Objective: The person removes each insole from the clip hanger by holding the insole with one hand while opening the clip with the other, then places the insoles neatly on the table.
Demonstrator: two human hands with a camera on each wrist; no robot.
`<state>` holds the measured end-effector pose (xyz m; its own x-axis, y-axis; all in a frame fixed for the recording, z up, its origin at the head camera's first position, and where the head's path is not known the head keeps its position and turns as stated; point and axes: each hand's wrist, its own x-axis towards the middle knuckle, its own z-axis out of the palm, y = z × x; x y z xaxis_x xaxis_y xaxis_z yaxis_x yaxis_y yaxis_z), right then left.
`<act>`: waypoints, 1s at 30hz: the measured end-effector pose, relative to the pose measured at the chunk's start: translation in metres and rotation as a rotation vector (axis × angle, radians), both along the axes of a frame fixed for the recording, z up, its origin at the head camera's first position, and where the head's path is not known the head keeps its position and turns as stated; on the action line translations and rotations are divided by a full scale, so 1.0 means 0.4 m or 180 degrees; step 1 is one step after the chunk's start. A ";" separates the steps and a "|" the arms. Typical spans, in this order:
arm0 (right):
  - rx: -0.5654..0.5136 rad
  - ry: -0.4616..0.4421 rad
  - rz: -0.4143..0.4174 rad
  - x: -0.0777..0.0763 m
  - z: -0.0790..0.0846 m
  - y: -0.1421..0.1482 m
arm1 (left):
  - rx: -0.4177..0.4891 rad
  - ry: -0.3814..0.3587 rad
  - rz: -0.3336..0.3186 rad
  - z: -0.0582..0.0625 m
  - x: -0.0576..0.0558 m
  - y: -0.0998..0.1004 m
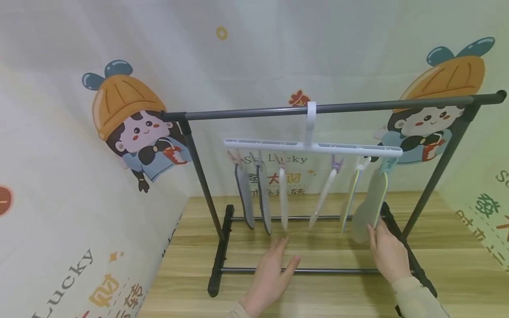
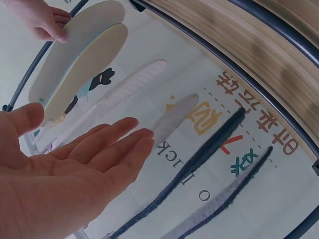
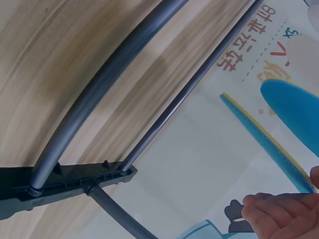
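Several insoles hang by small clips from a white hanger [image 1: 262,145]. At its right end, a pale insole [image 1: 363,223] with a yellow-edged side hangs from a teal clip [image 1: 387,165]. My right hand [image 1: 389,254] pinches this insole near its lower edge between thumb and fingers. In the right wrist view the insole's blue face [image 3: 266,142] runs down to my fingers [image 3: 284,219]. My left hand [image 1: 270,274] is held below the middle of the row, fingers extended and holding nothing. Nearest it hang a white insole [image 1: 284,198] and a dark-edged insole [image 1: 263,201].
The hanger hooks over the top bar [image 1: 246,114] of a dark metal rack. Its feet [image 1: 216,269] and lower rods [image 1: 338,270] stand on a wood-grain table [image 1: 179,274]. Behind hangs a pale backdrop [image 1: 254,53] with cartoon figures and lettering.
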<state>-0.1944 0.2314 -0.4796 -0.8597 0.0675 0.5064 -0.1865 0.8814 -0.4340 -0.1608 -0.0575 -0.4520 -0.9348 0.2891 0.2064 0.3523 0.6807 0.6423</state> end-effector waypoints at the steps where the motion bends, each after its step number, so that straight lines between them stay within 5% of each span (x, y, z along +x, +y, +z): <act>1: -0.0008 -0.0026 -0.0010 0.002 -0.001 0.000 | -0.0011 -0.0006 -0.0001 0.001 0.000 0.003; 13: -0.0040 -0.0014 -0.0044 0.032 -0.014 -0.008 | -0.0065 0.0176 -0.0057 0.013 0.001 0.039; 30: 0.0208 0.0387 -0.0062 0.098 -0.033 -0.021 | 0.0309 0.0201 -0.0293 0.041 0.016 0.089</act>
<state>-0.1551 0.2230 -0.4926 -0.7905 0.0470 0.6106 -0.2169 0.9110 -0.3508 -0.1545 -0.0219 -0.4357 -0.8895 0.3489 0.2950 0.4522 0.5794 0.6781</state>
